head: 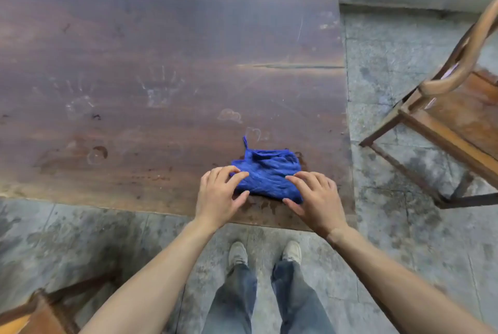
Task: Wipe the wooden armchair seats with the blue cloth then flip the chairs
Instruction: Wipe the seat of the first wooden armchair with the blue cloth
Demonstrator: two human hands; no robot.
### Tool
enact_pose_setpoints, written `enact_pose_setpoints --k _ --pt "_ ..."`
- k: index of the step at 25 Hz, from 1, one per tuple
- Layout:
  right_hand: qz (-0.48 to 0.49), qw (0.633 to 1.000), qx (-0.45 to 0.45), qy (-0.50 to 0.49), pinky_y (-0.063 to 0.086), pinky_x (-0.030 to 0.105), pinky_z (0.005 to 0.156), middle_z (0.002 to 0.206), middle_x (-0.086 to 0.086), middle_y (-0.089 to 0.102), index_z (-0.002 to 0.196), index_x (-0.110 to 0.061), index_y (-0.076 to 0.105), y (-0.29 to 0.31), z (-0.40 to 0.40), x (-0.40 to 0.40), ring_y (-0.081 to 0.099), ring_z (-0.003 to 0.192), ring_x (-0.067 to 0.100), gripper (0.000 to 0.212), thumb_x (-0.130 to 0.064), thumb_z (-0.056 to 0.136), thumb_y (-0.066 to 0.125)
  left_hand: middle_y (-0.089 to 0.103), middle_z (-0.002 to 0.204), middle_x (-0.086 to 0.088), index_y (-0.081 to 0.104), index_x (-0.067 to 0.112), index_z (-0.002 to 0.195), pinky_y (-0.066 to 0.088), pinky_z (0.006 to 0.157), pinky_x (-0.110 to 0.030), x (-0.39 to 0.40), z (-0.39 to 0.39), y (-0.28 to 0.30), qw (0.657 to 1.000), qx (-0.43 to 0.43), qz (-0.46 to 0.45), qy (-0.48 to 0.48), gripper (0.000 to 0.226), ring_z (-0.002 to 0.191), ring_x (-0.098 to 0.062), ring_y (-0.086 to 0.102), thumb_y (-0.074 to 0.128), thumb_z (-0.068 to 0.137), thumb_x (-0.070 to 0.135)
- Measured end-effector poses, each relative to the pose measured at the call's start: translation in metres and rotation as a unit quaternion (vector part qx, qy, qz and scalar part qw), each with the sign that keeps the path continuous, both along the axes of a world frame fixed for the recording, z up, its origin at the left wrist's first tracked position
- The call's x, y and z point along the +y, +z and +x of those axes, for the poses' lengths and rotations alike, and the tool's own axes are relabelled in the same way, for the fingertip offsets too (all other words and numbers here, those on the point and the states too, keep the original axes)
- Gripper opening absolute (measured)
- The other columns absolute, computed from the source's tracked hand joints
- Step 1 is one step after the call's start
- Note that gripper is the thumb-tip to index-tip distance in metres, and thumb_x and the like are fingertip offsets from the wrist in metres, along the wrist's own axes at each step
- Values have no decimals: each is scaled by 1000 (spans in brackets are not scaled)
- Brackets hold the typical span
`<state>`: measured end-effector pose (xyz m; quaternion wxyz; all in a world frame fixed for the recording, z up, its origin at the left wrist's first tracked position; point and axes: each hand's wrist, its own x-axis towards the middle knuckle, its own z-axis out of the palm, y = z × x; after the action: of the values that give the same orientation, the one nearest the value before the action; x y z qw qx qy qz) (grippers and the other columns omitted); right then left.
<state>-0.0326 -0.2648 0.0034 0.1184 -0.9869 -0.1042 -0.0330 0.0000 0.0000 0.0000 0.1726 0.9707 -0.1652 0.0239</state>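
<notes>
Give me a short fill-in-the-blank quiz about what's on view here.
1. The cloth lying on the table is ____ in colour.
2. Both hands, left and right, rest on the ____.
3. The armchair with the curved arm stands on the person's ____ side.

Missing words: blue; cloth; right

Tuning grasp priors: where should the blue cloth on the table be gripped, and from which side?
Probably the near folded edge of the blue cloth, from the table's near side: it lies flat and bunched close to that edge, where the left hand and right hand already rest.
</notes>
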Motion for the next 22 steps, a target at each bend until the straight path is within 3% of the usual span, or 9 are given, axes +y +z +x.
enact_pose_setpoints --k 7,12,14,17,20,22 --pt "-6 997 -59 51 47 42 84 115 -4 68 117 -26 69 -49 8 -15 60 105 25 35 -43 85 65 63 115 2 68 26 113 37 103 -46 2 20 -41 996 -50 33 -63 37 111 -24 54 61 81 43" --pt "12 993 -120 18 47 40 82 97 -5 72 101 -23 71 -44 15 -7 67 94 25 15 -32 94 61 63 112 -2 65 18 108 42 101 -47 0 24 -40 991 -81 39 -97 21 113 -28 58 56 92 29" --pt "38 993 -107 -7 47 40 81 93 0 72 99 -18 69 -32 21 -4 69 92 26 19 -30 94 56 65 111 -2 63 15 106 41 100 -45 -9 28 -28 997 -44 -18 -68 21 112 -26 59 50 95 28" --pt "156 984 -45 -69 52 42 75 98 5 72 105 -11 66 7 34 0 69 86 30 27 -29 95 50 68 101 -5 61 13 109 46 89 -42 -19 40 8 986 84 -141 -12 26 94 -29 61 45 97 29" --pt "294 944 -4 -146 44 30 73 98 -5 68 112 -18 62 65 45 -1 61 82 15 15 -22 99 55 66 89 2 60 22 110 47 76 -28 -27 59 66 943 177 -279 34 13 77 -12 59 55 99 17" --pt "358 919 -10 -163 43 27 71 90 -8 68 106 -26 64 112 50 -9 60 77 11 9 -22 98 61 62 83 5 62 27 107 51 65 -23 -35 73 116 908 204 -365 31 16 65 -7 57 57 99 14"
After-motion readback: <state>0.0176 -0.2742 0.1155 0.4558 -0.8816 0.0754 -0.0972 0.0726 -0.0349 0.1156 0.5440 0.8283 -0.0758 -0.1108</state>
